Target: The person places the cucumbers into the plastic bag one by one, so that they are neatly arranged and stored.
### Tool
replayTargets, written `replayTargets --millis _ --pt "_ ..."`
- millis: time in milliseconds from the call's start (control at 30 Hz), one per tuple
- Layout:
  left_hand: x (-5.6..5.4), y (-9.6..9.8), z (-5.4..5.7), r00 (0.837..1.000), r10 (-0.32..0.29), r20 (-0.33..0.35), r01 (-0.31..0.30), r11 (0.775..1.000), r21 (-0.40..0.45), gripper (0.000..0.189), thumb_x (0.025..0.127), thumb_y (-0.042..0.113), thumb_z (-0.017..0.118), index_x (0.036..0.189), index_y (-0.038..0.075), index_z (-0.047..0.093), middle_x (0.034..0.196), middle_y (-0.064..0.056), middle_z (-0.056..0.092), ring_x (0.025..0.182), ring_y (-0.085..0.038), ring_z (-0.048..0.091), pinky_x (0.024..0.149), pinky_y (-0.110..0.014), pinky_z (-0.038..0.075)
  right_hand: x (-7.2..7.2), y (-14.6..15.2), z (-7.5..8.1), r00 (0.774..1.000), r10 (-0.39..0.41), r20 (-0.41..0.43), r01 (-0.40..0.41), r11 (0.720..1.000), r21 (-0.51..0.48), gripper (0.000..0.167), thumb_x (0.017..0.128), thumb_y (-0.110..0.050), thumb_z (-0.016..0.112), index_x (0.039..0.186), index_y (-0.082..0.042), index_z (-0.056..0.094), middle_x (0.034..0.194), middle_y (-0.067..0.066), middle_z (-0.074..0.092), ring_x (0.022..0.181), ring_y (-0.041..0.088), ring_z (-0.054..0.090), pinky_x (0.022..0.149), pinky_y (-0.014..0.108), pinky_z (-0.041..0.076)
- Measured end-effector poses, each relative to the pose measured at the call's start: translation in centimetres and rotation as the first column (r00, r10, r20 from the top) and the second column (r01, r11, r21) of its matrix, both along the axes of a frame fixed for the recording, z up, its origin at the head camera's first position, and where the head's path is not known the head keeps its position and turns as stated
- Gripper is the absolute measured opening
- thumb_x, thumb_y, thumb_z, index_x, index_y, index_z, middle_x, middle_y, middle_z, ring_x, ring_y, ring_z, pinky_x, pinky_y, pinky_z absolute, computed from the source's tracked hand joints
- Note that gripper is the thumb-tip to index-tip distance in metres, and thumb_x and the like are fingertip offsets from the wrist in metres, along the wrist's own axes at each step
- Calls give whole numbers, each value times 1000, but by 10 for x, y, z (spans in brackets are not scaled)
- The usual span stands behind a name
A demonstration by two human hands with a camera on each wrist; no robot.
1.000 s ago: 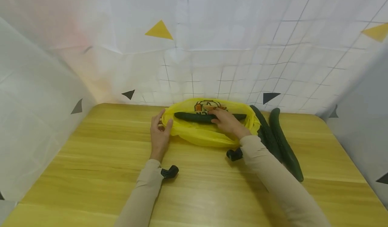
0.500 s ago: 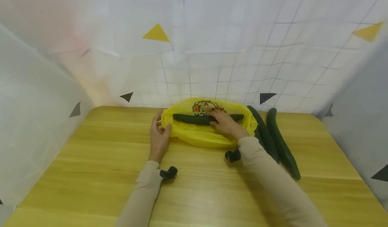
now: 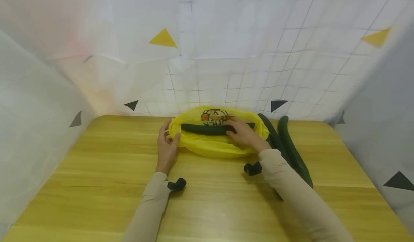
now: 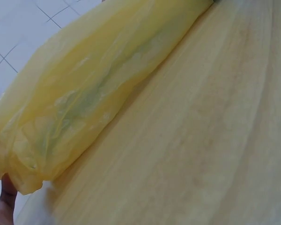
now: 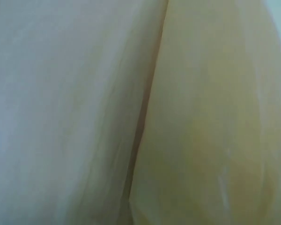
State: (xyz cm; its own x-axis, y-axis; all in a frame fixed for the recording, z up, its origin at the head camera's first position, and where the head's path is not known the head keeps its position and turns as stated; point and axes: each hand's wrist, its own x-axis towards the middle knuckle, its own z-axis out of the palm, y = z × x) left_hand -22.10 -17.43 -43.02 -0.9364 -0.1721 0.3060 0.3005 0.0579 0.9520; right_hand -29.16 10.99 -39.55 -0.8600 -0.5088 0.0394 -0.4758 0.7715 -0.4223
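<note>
A dark-green, slender cucumber [image 3: 203, 129] lies lengthwise in the mouth of a crinkly yellow plastic bag [image 3: 213, 151].
From where I stand, the right hand [image 3: 242, 131] pinches it between thumb and fingers, while the left hand's [image 3: 166, 148] fingers curl round the bag's left end; I'd call this step settling the cucumber inside. At least two more cucumbers [image 3: 291, 149] lie right of the bag on the wood-grain tabletop [image 3: 106, 184]. The next move seems to call for loosening the right fingers, bag steadied.
</note>
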Motion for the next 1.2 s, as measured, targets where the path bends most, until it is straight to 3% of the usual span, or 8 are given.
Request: replayTargets --millis 367,867,1200 --pt "1 0 -2 999 -6 35 7 999 -33 55 94 13 57 145 18 37 129 -11 48 96 -21 53 71 -23 49 18 14 7 998 -17 -66 14 999 -35 38 95 -15 57 131 -4 53 129 14 53 118 32 52 99 49 42" --pt "2 0 -1 1000 13 23 -12 999 -36 54 94 11 56 144 15 37 130 -12 47 99 -19 50 73 -21 48 50 32 15 979 -26 -202 -1 991 -132 34 95 -15 57 128 -6 56 124 10 55 111 27 56 91 44 48" --pt "3 1 -1 1000 12 13 -12 999 -52 54 94 9 56 144 14 37 132 -13 46 98 -17 49 73 -19 47 69 54 11 975 -80 -207 40 981 -191 34 95 -16 56 128 -7 56 124 12 56 109 31 57 89 46 47"
